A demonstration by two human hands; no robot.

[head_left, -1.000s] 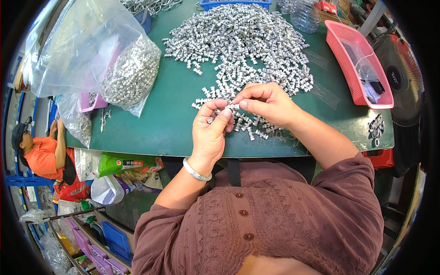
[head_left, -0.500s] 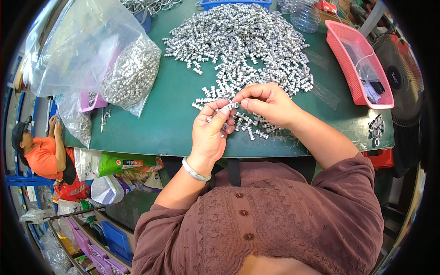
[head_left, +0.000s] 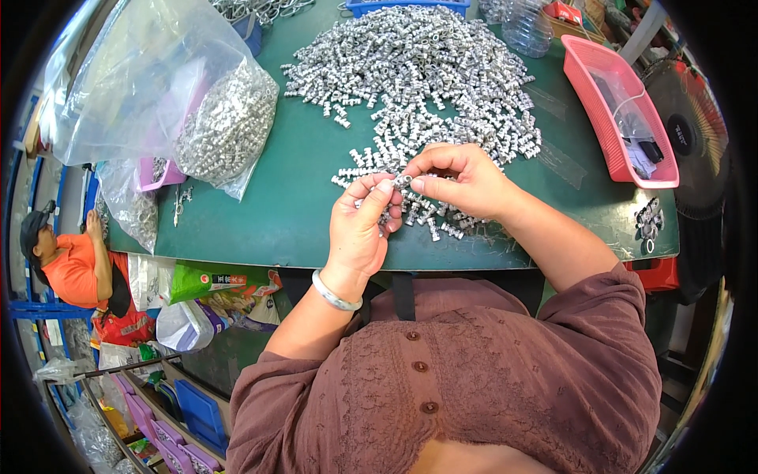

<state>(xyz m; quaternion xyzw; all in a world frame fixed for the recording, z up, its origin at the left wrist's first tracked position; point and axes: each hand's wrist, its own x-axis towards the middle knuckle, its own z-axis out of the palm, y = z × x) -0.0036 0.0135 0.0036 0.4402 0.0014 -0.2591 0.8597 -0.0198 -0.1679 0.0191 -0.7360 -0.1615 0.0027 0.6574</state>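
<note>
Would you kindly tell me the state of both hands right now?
Left hand: closed, holding small silver parts.
Right hand: at one of them; whether closed on it cannot be told.

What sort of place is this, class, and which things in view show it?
Probably a metal-parts workshop: a large heap of small silvery metal fittings lies on a green worktable, with a clear plastic bag of similar silvery pieces to the heap's left.

Green table [head_left: 292, 225] in front of me, light glaring off its near right corner. Black fan [head_left: 681, 133] just past that side, slanted grey post [head_left: 642, 33] farther back. Blue rack [head_left: 47, 314] far left. Floor [head_left: 212, 362] left of me looks dark green.
</note>
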